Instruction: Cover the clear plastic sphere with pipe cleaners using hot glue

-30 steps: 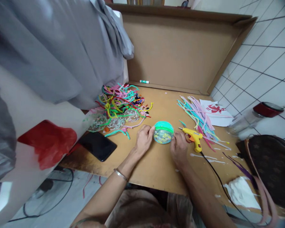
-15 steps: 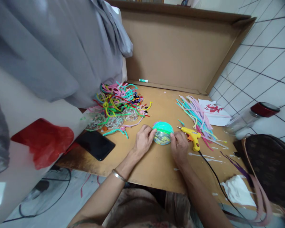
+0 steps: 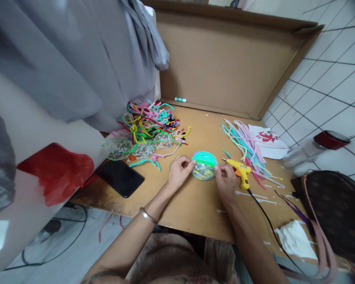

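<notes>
A round clear disc [image 3: 203,173] lies on the table in front of me. Turquoise pipe cleaners [image 3: 205,156] cover its far part, with a bit of purple at the upper left rim. Across its middle runs a bright green pipe cleaner [image 3: 205,163]. My left hand [image 3: 180,169] pinches at the green strip's left end, by the disc's edge. At the opposite end, the thumb and fingers of my right hand [image 3: 225,177] are closed likewise. The fingertips partly hide both ends. Just right of my right hand lies a yellow hot glue gun [image 3: 239,170], nozzle pointing left.
Tangled pipe cleaners [image 3: 150,122] and clear discs [image 3: 143,150] lie at the left, behind a black phone [image 3: 121,177]. Straight pipe cleaners [image 3: 245,142], a clear bottle [image 3: 307,150] and a brown bag [image 3: 334,209] are at the right. A cardboard panel [image 3: 225,63] stands behind.
The view has shifted slightly. Both hands stay at the disc's sides; the fingers of my right hand look slightly more raised. The disc and glue gun lie as before.
</notes>
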Tool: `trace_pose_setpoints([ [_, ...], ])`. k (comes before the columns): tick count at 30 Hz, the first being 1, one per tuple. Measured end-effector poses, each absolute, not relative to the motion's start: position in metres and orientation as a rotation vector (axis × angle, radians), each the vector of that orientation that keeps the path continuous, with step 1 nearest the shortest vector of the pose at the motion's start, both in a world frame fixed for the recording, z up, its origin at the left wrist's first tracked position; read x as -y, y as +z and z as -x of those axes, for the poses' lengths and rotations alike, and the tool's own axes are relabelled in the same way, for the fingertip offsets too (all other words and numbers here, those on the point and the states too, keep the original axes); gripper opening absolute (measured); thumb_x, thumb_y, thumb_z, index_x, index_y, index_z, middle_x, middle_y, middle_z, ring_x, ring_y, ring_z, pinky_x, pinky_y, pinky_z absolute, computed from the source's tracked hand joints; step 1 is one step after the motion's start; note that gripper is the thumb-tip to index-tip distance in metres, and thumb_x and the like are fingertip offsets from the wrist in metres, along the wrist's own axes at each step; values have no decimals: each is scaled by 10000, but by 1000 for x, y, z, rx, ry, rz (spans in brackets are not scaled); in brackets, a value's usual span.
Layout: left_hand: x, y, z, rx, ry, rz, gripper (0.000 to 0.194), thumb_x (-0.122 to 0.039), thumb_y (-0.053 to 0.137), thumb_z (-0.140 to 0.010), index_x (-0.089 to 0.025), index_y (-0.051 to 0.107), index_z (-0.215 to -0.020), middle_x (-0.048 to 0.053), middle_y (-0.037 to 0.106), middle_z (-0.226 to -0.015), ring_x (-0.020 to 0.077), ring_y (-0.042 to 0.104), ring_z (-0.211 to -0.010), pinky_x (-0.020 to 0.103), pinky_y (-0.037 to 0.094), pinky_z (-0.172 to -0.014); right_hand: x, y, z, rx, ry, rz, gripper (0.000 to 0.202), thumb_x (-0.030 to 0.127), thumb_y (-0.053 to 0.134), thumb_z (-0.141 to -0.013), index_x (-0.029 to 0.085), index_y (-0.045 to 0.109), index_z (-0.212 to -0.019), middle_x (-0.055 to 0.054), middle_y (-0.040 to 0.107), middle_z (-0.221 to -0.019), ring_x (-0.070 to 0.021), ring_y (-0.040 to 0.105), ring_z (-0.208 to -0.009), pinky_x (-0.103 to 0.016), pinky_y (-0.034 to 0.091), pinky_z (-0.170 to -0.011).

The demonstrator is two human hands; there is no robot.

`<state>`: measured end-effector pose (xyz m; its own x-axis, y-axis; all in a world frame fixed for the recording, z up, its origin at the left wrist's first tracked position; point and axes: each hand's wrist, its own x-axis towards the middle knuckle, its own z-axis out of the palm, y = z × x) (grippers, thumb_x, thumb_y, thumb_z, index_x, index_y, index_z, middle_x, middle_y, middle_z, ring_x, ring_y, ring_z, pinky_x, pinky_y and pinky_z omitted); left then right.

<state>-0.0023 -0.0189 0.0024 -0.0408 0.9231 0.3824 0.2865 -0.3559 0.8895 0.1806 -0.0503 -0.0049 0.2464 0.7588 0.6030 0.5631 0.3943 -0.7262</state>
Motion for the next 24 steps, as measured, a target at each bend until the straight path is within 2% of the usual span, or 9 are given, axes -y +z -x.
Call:
trace_pose_setpoints([
  [2, 16, 0, 1, -1298, 1405, -1583, 233, -350, 652, -788, -175, 586, -651, 5, 583, -702, 117, 522, -634, 239, 426, -602, 50, -5, -181, 1437, 195, 1274, 239, 359, 565, -903, 226, 536, -706, -26, 604, -738, -181, 577, -734, -311, 478, -634],
  [5, 13, -3, -1, -1323, 1400, -1454, 192, -339, 692, -745, -172, 607, -785, 5, 610, -760, 115, 545, -663, 233, 453, -628, 50, -5, -181, 1445, 176, 1272, 249, 363, 562, -903, 227, 525, -698, -21, 600, -730, -179, 576, -729, -311, 477, -633],
  [8, 13, -3, -2, -1308, 1463, -1384, 281, -294, 733, -714, -177, 614, -940, 31, 654, -881, 138, 603, -783, 242, 493, -693, 50, -4, -181, 1453, 158, 1273, 259, 367, 559, -903, 230, 511, -688, -14, 591, -715, -176, 572, -719, -309, 474, -631],
  [10, 14, -2, -2, -1228, 1512, -1415, 269, -258, 720, -739, -183, 629, -981, 52, 673, -955, 161, 632, -884, 269, 516, -775, 50, -4, -181, 1459, 153, 1274, 258, 368, 561, -900, 232, 509, -687, -13, 590, -713, -177, 570, -716, -310, 471, -634],
  [14, 18, 2, -1, -1015, 1522, -1577, 114, -245, 624, -846, -190, 703, -908, 85, 696, -1022, 190, 652, -985, 328, 519, -885, 50, -4, -180, 1462, 150, 1261, 247, 358, 571, -895, 232, 513, -691, -14, 591, -719, -177, 564, -711, -312, 465, -639],
  [24, 21, 2, -1, -995, 1560, -1668, 184, -171, 567, -846, -198, 749, -854, 85, 694, -1040, 185, 657, -993, 344, 524, -894, 49, -3, -180, 1482, 148, 1250, 230, 331, 580, -892, 228, 516, -696, -13, 592, -716, -174, 558, -705, -313, 456, -642],
])
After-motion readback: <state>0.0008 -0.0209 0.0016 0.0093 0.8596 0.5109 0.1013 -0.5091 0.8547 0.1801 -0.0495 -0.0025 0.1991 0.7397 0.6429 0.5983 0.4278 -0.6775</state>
